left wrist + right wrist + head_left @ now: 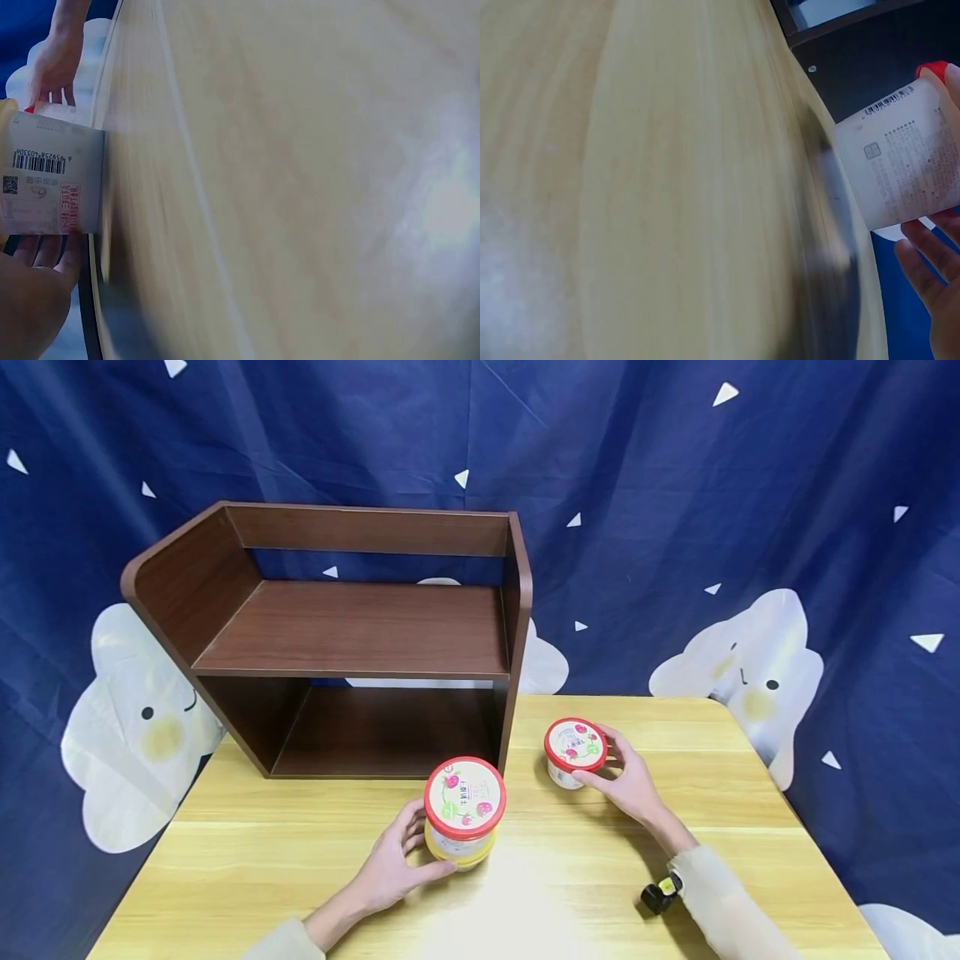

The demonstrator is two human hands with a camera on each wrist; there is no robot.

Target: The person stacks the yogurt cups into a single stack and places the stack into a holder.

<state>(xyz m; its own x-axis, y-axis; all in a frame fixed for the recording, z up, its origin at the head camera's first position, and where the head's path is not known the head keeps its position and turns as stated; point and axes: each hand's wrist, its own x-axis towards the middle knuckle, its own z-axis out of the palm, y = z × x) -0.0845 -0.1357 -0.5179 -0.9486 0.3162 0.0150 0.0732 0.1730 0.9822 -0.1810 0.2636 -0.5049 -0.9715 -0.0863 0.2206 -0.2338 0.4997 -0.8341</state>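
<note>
Two round tubs with red strawberry-print lids are on the wooden table [300, 852], in front of a brown two-level shelf [352, 627]. My left hand [420, 850] grips the yellow-bodied tub [464, 800] from its left side, fingers and thumb curled round it. The left wrist view shows that tub's barcode label [52, 184] above my left hand [37, 262]. My right hand [609, 762] grips the smaller white tub [575, 747] from the right. In the right wrist view the white tub [904, 157] sits above my right hand's fingers [934, 259]. Whether either tub is lifted off the table I cannot tell.
Both levels of the shelf hold nothing. A dark blue curtain [712, 485] with white cloud figures hangs behind the table. The table's right edge [810, 827] lies close to my right forearm. The shelf's dark side panel [840, 45] shows near the white tub.
</note>
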